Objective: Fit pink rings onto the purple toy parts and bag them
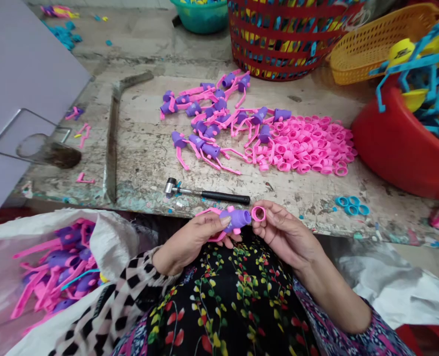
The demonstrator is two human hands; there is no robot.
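My left hand is closed round a purple plastic barrel with pink arms, its open threaded-looking end turned to the right. Between the fingertips of my right hand is a pink plastic ring, held close to that open end but apart from it. Just beyond both hands a small hammer with a black handle lies near the table's edge. Farther back are a heap of pink rings and, left of it, a loose pile of purple barrels with pink arms.
A bent metal bar lies on the worn table. An open sack of purple-and-pink parts sits at lower left. A red bowl, red basket and yellow basket stand right and back. Several blue rings lie right.
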